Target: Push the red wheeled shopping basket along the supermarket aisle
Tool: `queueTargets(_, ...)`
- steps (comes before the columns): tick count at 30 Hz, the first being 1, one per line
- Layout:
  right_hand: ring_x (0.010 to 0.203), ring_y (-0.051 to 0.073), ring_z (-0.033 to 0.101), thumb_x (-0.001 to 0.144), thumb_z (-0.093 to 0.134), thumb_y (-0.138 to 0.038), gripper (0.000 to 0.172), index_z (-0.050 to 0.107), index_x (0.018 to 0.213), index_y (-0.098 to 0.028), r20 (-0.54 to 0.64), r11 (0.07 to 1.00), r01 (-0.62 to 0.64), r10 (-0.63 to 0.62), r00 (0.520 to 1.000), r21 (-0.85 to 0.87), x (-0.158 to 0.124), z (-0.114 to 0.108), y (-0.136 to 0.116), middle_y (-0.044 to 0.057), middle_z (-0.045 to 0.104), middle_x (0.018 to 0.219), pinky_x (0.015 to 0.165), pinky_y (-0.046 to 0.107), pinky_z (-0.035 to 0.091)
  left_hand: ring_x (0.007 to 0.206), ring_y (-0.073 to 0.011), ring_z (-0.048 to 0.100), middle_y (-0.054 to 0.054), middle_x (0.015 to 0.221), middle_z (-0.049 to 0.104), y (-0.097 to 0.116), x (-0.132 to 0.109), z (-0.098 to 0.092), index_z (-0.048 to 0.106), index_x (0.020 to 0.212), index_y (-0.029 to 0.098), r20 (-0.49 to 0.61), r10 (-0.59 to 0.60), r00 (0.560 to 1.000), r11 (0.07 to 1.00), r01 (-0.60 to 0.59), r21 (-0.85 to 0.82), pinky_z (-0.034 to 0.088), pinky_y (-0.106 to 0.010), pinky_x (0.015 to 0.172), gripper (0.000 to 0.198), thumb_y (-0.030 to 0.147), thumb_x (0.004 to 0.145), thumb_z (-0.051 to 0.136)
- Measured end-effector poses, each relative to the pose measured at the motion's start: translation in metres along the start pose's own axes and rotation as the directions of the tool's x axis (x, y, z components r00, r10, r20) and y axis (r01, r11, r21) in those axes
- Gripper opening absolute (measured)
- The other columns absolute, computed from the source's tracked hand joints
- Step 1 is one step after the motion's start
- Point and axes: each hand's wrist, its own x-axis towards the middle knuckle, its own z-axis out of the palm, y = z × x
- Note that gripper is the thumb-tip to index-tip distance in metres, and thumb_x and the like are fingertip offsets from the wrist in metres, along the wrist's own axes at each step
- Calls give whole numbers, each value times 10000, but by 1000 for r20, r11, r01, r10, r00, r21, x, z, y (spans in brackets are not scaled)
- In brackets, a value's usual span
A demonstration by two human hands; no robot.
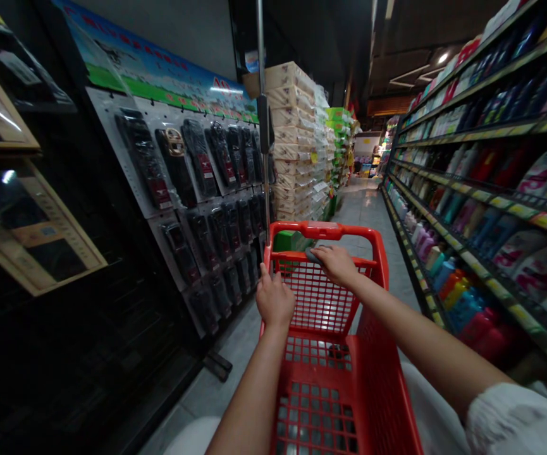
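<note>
A red plastic shopping cart (318,374) with a grid floor and grid end wall stands directly in front of me. My left hand (276,298) lies over its left rim, fingers bent round the edge. Across the cart, my right hand (336,264) rests at the crossbar of the far end, fingers closed over a small dark grey piece (312,254) whose kind I cannot make out. Above that bar rises the cart's red end handle (327,230), which neither hand touches. No goods show inside the cart.
Packaged belts (197,158) hang on a display panel at the left, near boxed goods (48,230). A metal pole (261,57) stands by the cart's far left corner. Stacked cartons (295,139) line the aisle (365,202). Shelves of bottles (482,227) run along the right.
</note>
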Motion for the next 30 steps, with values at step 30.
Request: queueTargets(30,1090,283,549,1000,350,-261,430,528,1380,-354,-81,986,-169,169,982,8,21,5,-56,41,616,1359,835,410,459,1251,-329,577,-294,1527,395,2,1,6,383,1464,-98,19,32,999,981,-35,190,501,-377,1011,635,109,866,444)
